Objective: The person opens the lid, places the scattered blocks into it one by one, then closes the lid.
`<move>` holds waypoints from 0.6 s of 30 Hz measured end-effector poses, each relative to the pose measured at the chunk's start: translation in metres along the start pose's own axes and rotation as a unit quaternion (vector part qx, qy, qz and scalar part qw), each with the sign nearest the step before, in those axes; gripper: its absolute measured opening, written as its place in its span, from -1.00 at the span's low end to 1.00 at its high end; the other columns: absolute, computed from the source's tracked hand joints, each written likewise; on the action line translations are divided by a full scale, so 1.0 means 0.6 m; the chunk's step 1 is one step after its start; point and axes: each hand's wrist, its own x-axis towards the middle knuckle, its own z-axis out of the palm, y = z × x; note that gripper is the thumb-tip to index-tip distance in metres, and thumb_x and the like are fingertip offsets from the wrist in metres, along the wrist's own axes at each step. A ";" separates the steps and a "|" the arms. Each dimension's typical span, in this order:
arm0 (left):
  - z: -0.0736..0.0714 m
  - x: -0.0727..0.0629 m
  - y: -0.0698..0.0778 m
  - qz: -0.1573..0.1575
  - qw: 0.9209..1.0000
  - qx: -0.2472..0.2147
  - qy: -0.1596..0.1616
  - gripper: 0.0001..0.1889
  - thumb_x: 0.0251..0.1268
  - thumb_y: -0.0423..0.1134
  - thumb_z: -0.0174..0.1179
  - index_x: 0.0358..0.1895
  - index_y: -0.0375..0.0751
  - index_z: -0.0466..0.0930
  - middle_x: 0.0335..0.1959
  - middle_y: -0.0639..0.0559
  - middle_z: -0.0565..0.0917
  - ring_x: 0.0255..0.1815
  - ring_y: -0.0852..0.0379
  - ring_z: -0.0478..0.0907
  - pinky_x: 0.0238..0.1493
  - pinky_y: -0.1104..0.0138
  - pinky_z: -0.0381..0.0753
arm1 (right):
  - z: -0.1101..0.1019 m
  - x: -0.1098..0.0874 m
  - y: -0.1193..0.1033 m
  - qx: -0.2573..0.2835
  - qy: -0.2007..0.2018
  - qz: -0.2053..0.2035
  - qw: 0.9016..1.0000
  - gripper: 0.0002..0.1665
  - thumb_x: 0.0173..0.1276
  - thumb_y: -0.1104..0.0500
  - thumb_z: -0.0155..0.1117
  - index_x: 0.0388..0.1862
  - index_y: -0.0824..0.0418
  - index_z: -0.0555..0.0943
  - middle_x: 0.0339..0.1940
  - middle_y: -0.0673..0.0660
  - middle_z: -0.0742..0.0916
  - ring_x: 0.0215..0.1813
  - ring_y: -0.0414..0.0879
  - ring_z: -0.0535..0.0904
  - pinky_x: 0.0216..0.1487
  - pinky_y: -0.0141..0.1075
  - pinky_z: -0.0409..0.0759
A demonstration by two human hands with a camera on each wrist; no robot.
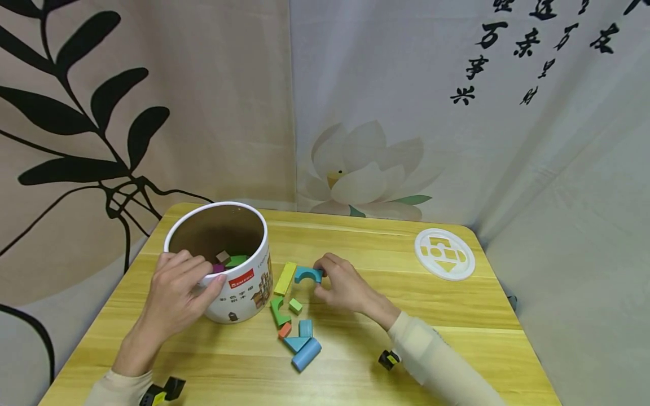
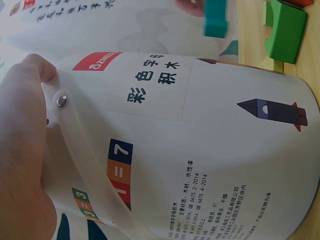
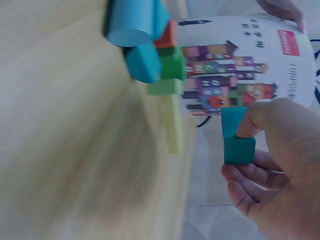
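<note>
At the left of the table stands a white printed bucket (image 1: 238,293) with several coloured blocks inside. My left hand (image 1: 178,293) grips its near rim, thumb outside and fingers over the edge; the left wrist view shows the bucket's side and its handle strap (image 2: 80,145). Between finger and thumb, my right hand (image 1: 347,285) pinches a blue arch block (image 1: 308,274), teal in the right wrist view, where it looks raised off the table. Beside the bucket lie a yellow block (image 1: 285,278), a green arch block (image 1: 278,312) and a small green block (image 1: 295,306).
Closer to me on the wooden table (image 1: 381,361) are an orange block (image 1: 285,331), a blue triangle (image 1: 296,344), a small blue block (image 1: 306,328) and a blue cylinder (image 1: 307,355). A white lid with cut-out shapes (image 1: 422,248) lies at the back right. Curtains hang behind.
</note>
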 end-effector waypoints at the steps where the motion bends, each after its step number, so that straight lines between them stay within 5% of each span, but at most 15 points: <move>1: 0.001 0.000 0.000 0.001 1.000 -0.001 0.002 -0.43 0.70 0.23 0.06 -0.54 -0.02 0.51 -0.60 0.16 0.58 -0.37 0.16 0.33 -0.02 0.23 0.15 | -0.007 0.002 -0.001 -0.001 0.008 -0.006 1.000 -0.66 0.38 0.28 0.51 0.09 0.31 0.71 -0.04 0.13 0.77 -0.06 -0.03 0.76 0.00 -0.29 0.77; 6: 0.003 0.000 0.000 0.007 1.000 -0.002 0.013 -0.41 0.72 0.24 0.05 -0.55 -0.01 0.50 -0.60 0.16 0.58 -0.39 0.16 0.32 -0.03 0.24 0.15 | -0.039 0.014 -0.009 -0.003 0.045 -0.038 0.998 -0.67 0.36 0.30 0.52 0.07 0.29 0.71 -0.05 0.13 0.78 -0.08 -0.05 0.76 -0.01 -0.29 0.78; 18: -0.004 -0.002 0.001 -0.021 0.999 0.000 -0.029 -0.63 0.47 0.03 0.25 -0.53 -0.02 0.53 -0.57 0.12 0.62 -0.35 0.14 0.34 0.00 0.23 0.16 | -0.104 0.056 -0.039 -0.001 0.103 -0.098 0.990 -0.69 0.36 0.30 0.48 0.07 0.31 0.70 -0.07 0.14 0.79 -0.07 -0.03 0.77 0.01 -0.19 0.81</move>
